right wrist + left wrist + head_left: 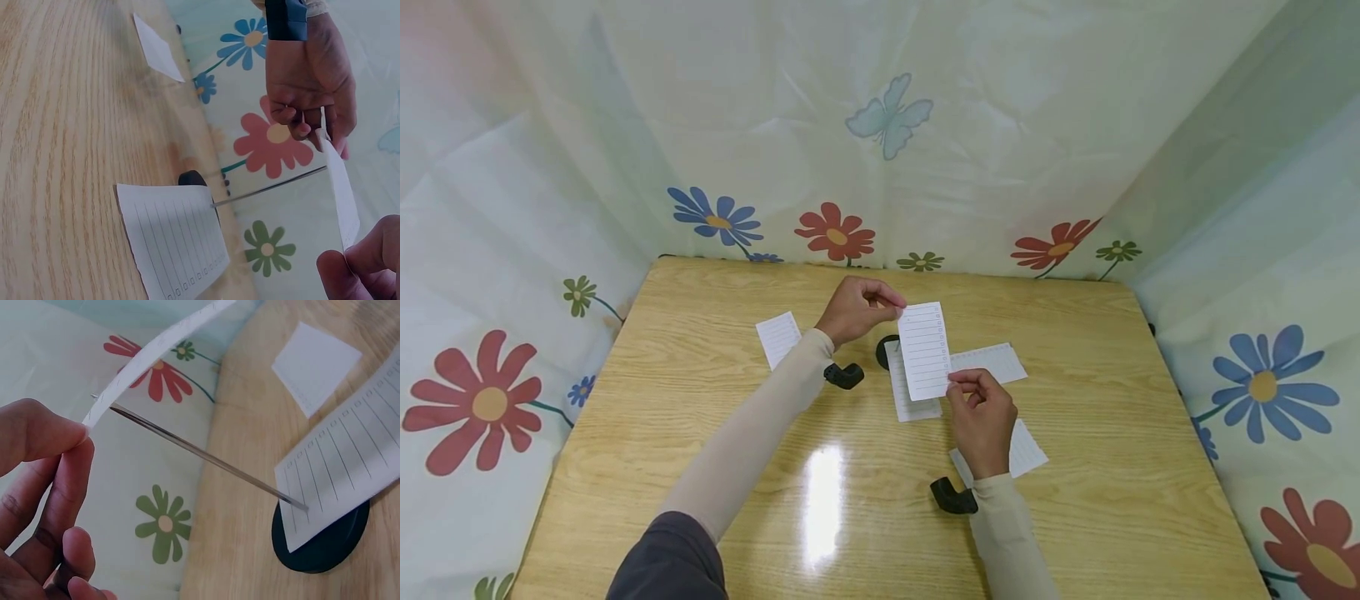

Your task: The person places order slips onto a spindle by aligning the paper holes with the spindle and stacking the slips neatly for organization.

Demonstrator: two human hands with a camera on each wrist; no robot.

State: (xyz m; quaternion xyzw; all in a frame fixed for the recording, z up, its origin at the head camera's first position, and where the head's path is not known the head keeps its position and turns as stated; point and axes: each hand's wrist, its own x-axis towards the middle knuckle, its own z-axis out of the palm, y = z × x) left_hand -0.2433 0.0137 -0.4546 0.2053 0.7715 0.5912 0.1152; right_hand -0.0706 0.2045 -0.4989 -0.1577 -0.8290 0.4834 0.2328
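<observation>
My left hand [859,308] pinches the upper left corner of a small lined paper slip [925,350] between thumb and index finger. The lower right corner is pinched by my right hand [983,417]. Held up off the table, the slip is at the upper end of a thin metal paper spike [200,453]. In the left wrist view the spike's tip shows past the slip's far side; I cannot tell whether it pierces the paper. Lower down, another lined slip [350,450] is threaded on the spike, over its round black base [331,547].
Loose slips lie on the wooden table [1097,417]: one at the left [777,337], one right of the spike [992,362], and paper [1028,450] partly under my right wrist. Black wrist cameras [844,376] hang at both wrists. A flowered curtain [775,125] surrounds the table.
</observation>
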